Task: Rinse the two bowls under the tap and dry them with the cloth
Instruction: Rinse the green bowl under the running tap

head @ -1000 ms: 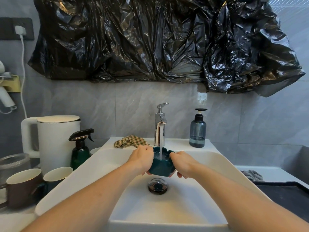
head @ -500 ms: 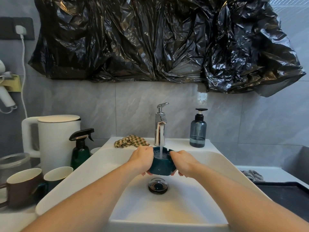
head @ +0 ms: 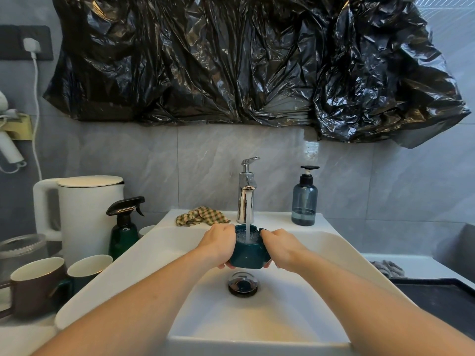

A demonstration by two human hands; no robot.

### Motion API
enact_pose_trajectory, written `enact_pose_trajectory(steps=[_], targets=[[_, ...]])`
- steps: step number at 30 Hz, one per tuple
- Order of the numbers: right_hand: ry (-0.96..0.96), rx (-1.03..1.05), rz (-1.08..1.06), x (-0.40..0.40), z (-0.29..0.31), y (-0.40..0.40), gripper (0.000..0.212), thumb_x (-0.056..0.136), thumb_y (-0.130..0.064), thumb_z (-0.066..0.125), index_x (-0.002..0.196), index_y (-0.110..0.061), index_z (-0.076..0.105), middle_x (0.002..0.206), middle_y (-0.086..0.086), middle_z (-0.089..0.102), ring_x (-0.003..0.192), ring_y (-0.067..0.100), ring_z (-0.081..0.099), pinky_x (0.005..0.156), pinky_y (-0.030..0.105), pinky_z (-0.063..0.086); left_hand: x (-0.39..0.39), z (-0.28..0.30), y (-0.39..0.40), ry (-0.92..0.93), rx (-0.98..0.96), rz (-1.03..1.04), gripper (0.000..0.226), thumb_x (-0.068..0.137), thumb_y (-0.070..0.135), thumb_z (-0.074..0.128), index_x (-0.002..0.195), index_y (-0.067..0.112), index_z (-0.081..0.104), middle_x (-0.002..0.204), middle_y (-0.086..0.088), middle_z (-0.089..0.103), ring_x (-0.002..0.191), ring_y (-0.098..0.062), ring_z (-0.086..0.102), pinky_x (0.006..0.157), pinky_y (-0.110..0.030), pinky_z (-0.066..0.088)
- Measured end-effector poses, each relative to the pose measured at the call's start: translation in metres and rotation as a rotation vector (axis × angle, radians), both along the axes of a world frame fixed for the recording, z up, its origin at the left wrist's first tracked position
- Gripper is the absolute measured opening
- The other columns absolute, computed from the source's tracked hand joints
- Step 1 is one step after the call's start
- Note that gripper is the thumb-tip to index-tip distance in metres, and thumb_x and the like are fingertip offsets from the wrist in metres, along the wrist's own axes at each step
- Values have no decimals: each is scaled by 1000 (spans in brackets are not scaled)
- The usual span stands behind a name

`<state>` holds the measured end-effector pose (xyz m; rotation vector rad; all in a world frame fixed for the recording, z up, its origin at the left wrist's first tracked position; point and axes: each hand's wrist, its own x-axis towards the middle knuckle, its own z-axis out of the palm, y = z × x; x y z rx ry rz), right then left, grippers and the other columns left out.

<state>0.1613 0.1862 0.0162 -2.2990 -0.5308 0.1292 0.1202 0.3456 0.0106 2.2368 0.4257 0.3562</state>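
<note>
A small dark teal bowl point(head: 248, 254) is held upright over the white sink point(head: 257, 317), right under the chrome tap point(head: 246, 191). Water streams from the spout into the bowl, which is full and foaming. My left hand point(head: 221, 244) grips the bowl's left side and my right hand point(head: 279, 246) grips its right side, fingers curled underneath. A checked cloth point(head: 201, 217) lies crumpled on the sink ledge left of the tap. A second teal bowl is not visible.
The drain plug point(head: 243, 283) sits below the bowl. A blue soap pump bottle point(head: 304, 199) stands right of the tap. On the left are a white kettle point(head: 84, 214), a green spray bottle point(head: 124, 227), a brown mug point(head: 36, 283) and a dark green mug point(head: 88, 267). A dark tray point(head: 437, 299) lies right.
The bowl has filled up with water under the running tap and is held a little more level. Both hands stay in place on its sides.
</note>
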Motion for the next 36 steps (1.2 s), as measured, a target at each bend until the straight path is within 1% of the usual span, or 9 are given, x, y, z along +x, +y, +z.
enact_pose_trajectory(steps=[7,11,14,18,22,26,29,32,36], targets=[[-9,-14,1,-1,-1,0,48,111,-37,19,101,-14,59,78,3,68,74,12,57,66,25,44,-7,6,-6,23,-7,9,45,113,27,15,131,19,55,105,-18,72,61,-20,68,37,-20,42],[-18,-21,-2,-1,0,0,48,111,-36,20,105,-12,61,77,3,68,72,11,57,63,24,43,-11,8,-8,53,-13,-1,43,112,21,17,130,15,55,111,-25,73,67,-24,68,37,-20,41],[-17,-28,5,2,-2,0,52,109,-37,19,109,-12,65,83,6,72,77,13,61,68,26,46,-11,9,-9,70,-40,-4,43,112,23,17,131,15,54,111,-23,73,72,-25,69,43,-22,43],[-22,-48,16,0,-2,0,50,111,-37,17,112,-14,62,82,2,67,78,11,58,68,25,45,-16,9,-12,139,-157,-2,42,114,35,19,132,17,53,91,-10,69,71,-18,65,47,-22,48],[-64,-54,21,-1,0,-1,47,110,-33,19,96,-17,61,78,1,63,74,11,55,63,25,42,-22,11,-13,175,-262,-47,42,113,43,25,125,19,57,87,-5,69,73,-16,63,58,-25,48],[-68,-37,21,-2,1,0,48,111,-35,20,102,-15,62,80,1,63,76,11,55,63,24,41,-24,13,-11,188,-320,-69,34,109,42,32,106,21,58,86,-5,69,77,-17,63,72,-30,50],[-88,-40,19,-3,0,-1,45,110,-36,23,97,-16,61,80,0,61,75,11,54,61,25,40,-26,13,-9,218,-368,-81,34,105,39,36,103,18,62,84,-6,69,79,-18,63,73,-29,50],[-78,-42,30,-4,0,-1,44,110,-36,24,103,-17,63,82,-1,61,77,11,56,61,23,41,-26,12,-8,254,-382,-84,33,103,39,38,98,17,62,83,-6,70,80,-19,64,73,-29,50],[-71,-38,35,-6,-1,0,44,110,-37,24,106,-17,63,85,-2,62,78,10,57,62,22,42,-24,11,-8,265,-330,-77,32,106,35,33,104,18,60,86,-7,71,80,-18,65,68,-29,50]])
